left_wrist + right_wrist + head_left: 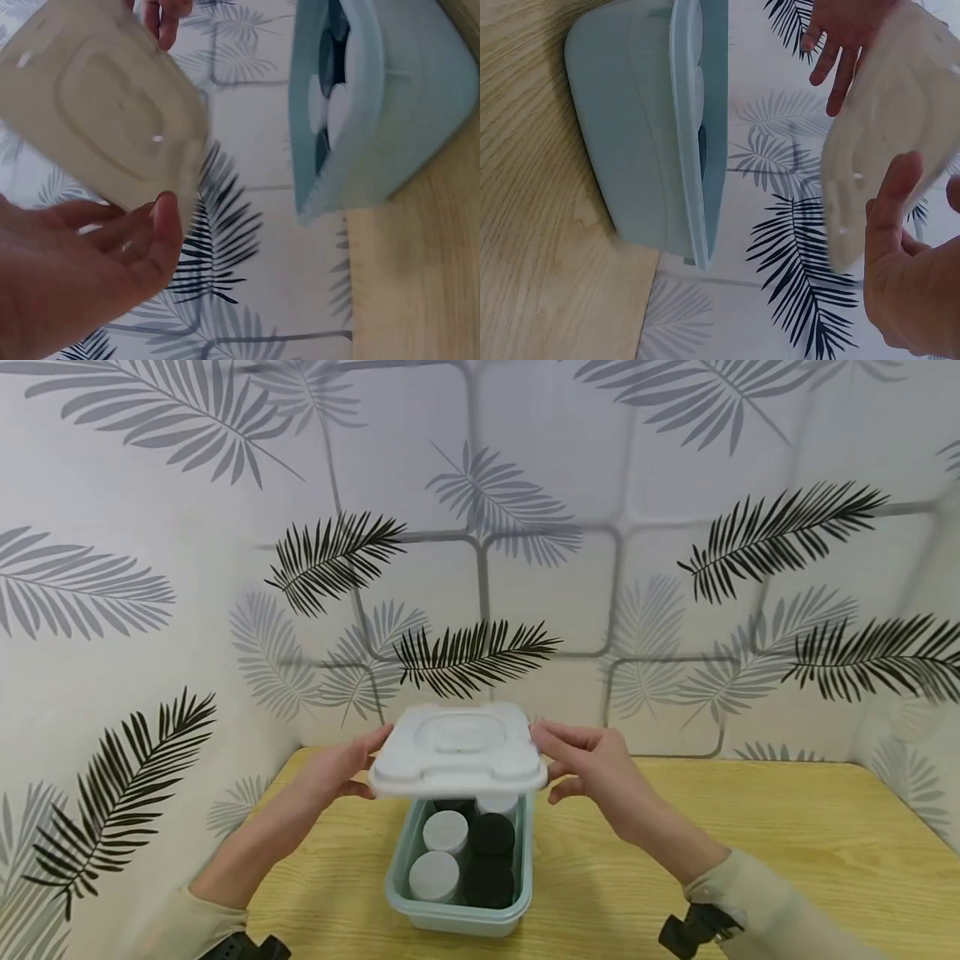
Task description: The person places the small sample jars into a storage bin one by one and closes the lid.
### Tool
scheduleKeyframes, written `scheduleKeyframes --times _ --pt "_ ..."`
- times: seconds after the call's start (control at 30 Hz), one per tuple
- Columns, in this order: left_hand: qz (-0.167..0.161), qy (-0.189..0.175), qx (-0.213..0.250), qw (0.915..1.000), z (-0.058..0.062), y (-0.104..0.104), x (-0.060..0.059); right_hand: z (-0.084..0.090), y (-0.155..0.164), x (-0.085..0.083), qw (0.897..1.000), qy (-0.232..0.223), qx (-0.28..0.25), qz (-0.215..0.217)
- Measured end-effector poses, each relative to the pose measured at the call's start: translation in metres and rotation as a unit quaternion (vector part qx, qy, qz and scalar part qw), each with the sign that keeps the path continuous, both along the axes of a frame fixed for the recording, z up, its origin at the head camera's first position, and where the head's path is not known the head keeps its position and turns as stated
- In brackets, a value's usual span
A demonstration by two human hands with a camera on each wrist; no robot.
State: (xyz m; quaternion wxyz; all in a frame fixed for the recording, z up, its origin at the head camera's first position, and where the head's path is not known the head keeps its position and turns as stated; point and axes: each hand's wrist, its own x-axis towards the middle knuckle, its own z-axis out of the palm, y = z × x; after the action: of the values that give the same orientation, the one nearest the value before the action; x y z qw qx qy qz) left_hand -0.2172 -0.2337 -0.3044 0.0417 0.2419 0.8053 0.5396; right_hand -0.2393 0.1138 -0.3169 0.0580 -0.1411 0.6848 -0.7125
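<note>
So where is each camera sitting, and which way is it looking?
Head: worn high, looking forward and down at the left hand and right hand holding the white square plastic lid above the pale green plastic box of jars; both forearms show.
Left wrist: beside the left hand, looking across the lid to the box.
Right wrist: beside the right hand, facing lid and box.
Both wrist views share lid, box and the opposite hand's fingertips.

White square lid (459, 750) held level above open pale-green box (457, 910); white and black jars (491, 837) upright inside.
</note>
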Motion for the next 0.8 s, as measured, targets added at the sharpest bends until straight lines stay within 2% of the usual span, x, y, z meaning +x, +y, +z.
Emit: scheduleKeyframes --times 0.1,0.13,0.23,0.3,0.43,0.5,0.7,0.8 --pt "-0.059 -0.013 -0.018 0.998 -0.012 -0.004 -0.002 -0.005 0.007 -0.002 0.998 -0.002 0.025 0.056" --pt "-0.064 -0.025 -0.022 0.9974 -0.017 -0.005 -0.002 -0.008 0.008 -0.003 0.997 -0.001 0.035 0.074" --pt "-0.054 -0.049 -0.03 0.9969 -0.03 -0.002 -0.005 -0.018 0.012 -0.004 0.991 0.001 0.061 0.122" --pt "-0.036 -0.038 -0.053 0.9972 -0.038 -0.001 -0.004 -0.025 0.013 -0.004 0.987 0.002 0.073 0.141" --pt "-0.019 -0.009 -0.11 0.9937 -0.051 0.001 -0.002 -0.037 0.012 0.001 0.985 0.002 0.095 0.141" --pt "-0.022 -0.006 -0.122 0.9923 -0.057 0.002 -0.001 -0.042 0.011 0.004 0.985 0.001 0.106 0.137" --pt "-0.032 -0.051 -0.115 0.9915 -0.072 0.005 0.003 -0.057 0.01 0.012 0.984 -0.004 0.128 0.125" --pt "-0.028 -0.063 -0.118 0.9906 -0.078 0.007 0.005 -0.063 0.009 0.015 0.984 -0.009 0.132 0.121"
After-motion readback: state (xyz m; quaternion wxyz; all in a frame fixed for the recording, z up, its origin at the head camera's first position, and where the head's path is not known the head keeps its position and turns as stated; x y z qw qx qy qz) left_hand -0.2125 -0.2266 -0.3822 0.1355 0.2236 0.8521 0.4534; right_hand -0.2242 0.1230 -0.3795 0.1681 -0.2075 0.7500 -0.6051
